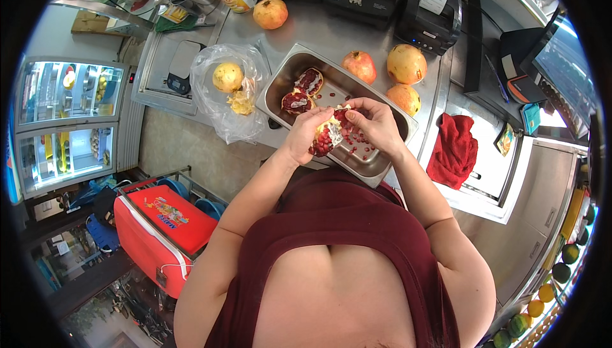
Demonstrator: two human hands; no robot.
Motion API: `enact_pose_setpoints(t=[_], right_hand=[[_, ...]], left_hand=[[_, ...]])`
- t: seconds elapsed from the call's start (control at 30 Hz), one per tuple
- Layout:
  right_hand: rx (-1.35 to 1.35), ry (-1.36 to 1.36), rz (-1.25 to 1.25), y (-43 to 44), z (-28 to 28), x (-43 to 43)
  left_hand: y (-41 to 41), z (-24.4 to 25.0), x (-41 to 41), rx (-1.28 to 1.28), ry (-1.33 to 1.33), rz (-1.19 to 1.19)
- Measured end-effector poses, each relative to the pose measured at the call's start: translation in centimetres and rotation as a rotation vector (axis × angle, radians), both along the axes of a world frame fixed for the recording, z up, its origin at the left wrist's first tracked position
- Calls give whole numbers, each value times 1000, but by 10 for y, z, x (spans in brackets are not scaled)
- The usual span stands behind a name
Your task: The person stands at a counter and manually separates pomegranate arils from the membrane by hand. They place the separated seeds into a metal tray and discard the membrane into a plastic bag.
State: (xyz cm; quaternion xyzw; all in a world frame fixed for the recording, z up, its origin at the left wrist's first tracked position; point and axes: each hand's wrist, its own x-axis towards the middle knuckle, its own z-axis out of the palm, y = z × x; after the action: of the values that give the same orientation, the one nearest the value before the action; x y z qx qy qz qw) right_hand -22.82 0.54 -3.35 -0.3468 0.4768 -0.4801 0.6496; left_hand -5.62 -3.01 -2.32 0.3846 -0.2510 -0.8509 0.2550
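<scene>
Over a rectangular stainless steel pan (299,50), my left hand (306,135) grips an opened pomegranate piece (326,138) with its red arils exposed. My right hand (377,123) has its thumb and fingers closed on the upper right part of the same fruit. I cannot tell whether that part has come apart from the rest. Loose pomegranate arils (359,149) are scattered on the pan's floor below my hands. Two more opened pomegranate pieces (308,81) (297,103) rest at the pan's far left end, cut faces showing.
A clear plastic bag (205,68) left of the pan holds a yellowish pomegranate (227,77) and peel (240,103). Whole pomegranates (358,66) (406,64) (404,99) sit behind the pan; another (270,13) stands farther back. A red cloth (452,149) lies right, a digital scale (184,67) left, a receipt printer (429,16) behind.
</scene>
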Motion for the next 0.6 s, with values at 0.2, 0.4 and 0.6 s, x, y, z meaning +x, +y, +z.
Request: enact_pose_setpoints(t=[0.2,0.4,0.6], right_hand=[[-53,28,18,1,-1,0],[-75,38,27,1,3,-1],[-95,193,62,1,9,-3]], left_hand=[[0,-2,0,-12,-16,33],[-1,2,-1,-36,-51,50],[-3,3,2,-50,-110,-43]])
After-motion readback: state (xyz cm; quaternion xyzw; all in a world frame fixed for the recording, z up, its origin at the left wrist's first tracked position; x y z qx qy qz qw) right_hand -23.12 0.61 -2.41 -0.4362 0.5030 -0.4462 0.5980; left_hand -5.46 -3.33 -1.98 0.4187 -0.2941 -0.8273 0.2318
